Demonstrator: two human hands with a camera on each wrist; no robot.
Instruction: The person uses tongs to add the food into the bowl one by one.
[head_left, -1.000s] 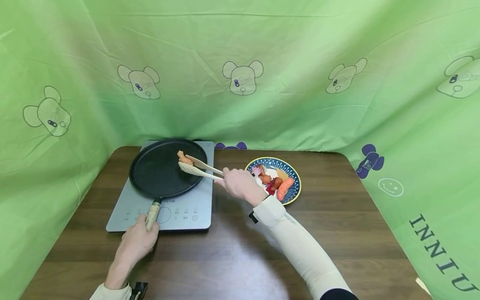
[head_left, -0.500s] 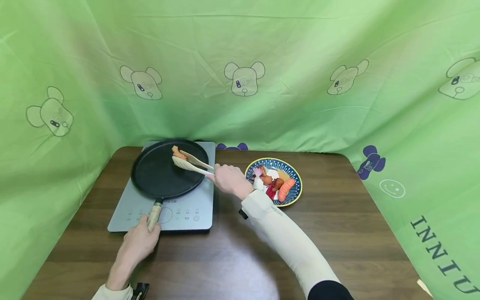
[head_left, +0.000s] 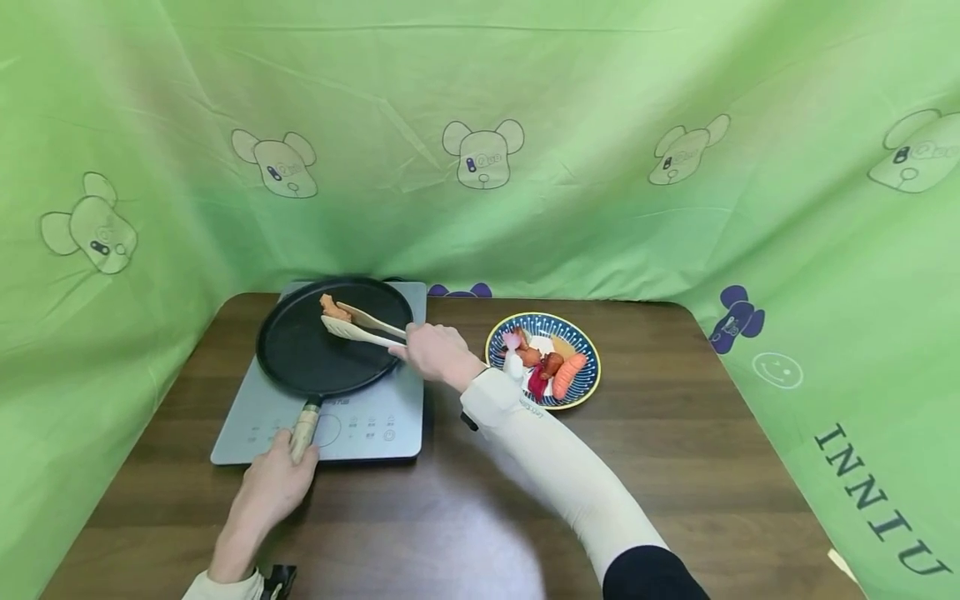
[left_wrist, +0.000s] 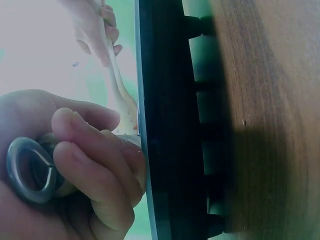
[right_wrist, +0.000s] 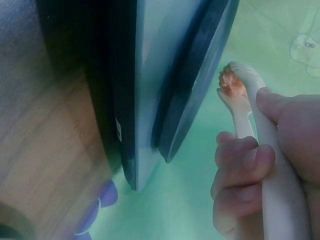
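My left hand (head_left: 273, 483) grips the pale handle (head_left: 304, 427) of a flat black frying pan (head_left: 322, 358). In the left wrist view, a metal ring (left_wrist: 31, 170) at the handle's end pokes out past my curled fingers. My right hand (head_left: 437, 352) holds pale beige tongs (head_left: 360, 334), reaching in from the right. Between the tong tips is a rough orange-brown piece of food (head_left: 334, 307), like fried chicken. The right wrist view has this piece (right_wrist: 231, 82) raised off the pan surface, with my thumb and fingers round the tong arms.
The pan rests on a silver-grey induction cooktop (head_left: 367, 433) on a brown wooden table (head_left: 637, 450). Right of it, a blue patterned plate (head_left: 587, 337) with a yellow rim bears several food pieces. A green printed cloth (head_left: 585, 233) hangs behind and at both sides.
My right hand has moved left with the tongs, carrying the food piece from the pan's right side to over its middle. My left hand stays on the handle.
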